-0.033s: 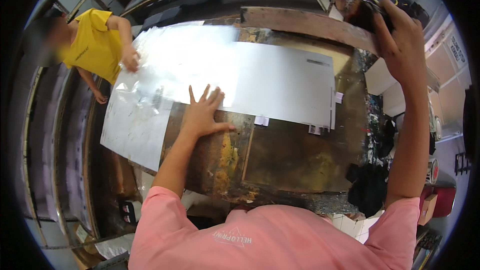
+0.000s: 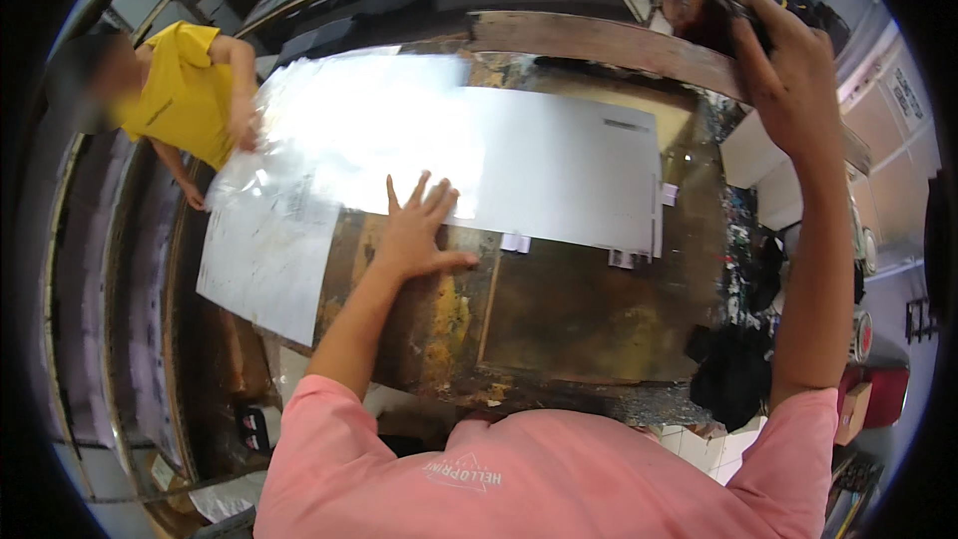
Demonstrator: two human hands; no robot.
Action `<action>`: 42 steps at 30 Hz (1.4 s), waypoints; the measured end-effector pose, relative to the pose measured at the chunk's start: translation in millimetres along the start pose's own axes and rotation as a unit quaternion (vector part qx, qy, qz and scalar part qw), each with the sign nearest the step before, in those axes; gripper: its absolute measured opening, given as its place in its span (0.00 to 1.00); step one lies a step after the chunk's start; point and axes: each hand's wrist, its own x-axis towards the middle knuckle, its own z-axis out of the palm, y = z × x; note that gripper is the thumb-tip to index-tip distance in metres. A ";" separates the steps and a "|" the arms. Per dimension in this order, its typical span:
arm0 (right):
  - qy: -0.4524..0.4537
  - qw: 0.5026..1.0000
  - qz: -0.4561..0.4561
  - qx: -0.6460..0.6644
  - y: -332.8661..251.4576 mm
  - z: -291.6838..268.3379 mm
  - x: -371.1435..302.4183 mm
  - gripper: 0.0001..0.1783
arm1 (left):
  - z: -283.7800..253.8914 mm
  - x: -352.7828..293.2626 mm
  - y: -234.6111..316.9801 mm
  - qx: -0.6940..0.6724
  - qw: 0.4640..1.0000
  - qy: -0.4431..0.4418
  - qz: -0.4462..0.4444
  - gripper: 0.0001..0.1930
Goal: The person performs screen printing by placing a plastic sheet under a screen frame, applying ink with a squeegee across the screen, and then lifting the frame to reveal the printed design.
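A white sheet [image 2: 559, 155] lies across the stained work table, its left part very bright with glare. The spread fingers of my left hand [image 2: 414, 235] reach over the sheet's near edge, thumb pointing right, with nothing held. At the upper right, my right hand [image 2: 793, 90] is closed at the right end of a long wooden bar [image 2: 609, 48], beside a dark brown part [image 2: 711, 22]. The exact grip is partly hidden. On the left, a person in a yellow shirt [image 2: 190, 90] has a hand at a shiny clear film [image 2: 269, 155] over the sheets.
Small pale tabs [image 2: 516, 243] sit along the white sheet's near edge. Another pale, smudged sheet [image 2: 264, 269] lies at the table's left. A black cloth [image 2: 733, 374] hangs at the right edge. Racks [image 2: 115, 289] stand on the left, and white boxes [image 2: 763, 165] on the right.
The other person's hand has moved left, and the film has shifted with it. My left hand has moved slightly right across the sheet's edge. My right hand keeps its grip.
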 end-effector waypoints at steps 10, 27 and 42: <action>0.032 0.999 0.015 -0.018 -17.8 -1.0 -7.0 0.35 | 9.4 80.6 229.7 -0.182 0.978 0.044 0.089 0.64; 0.043 0.997 -0.043 0.048 -12.5 0.5 -17.9 0.28 | -18.1 66.0 225.4 -0.369 0.915 0.161 0.036 0.51; -0.087 0.995 0.020 -0.050 70.9 263.5 -113.2 0.32 | 2.2 -44.6 135.1 -0.256 0.947 0.121 -0.149 0.60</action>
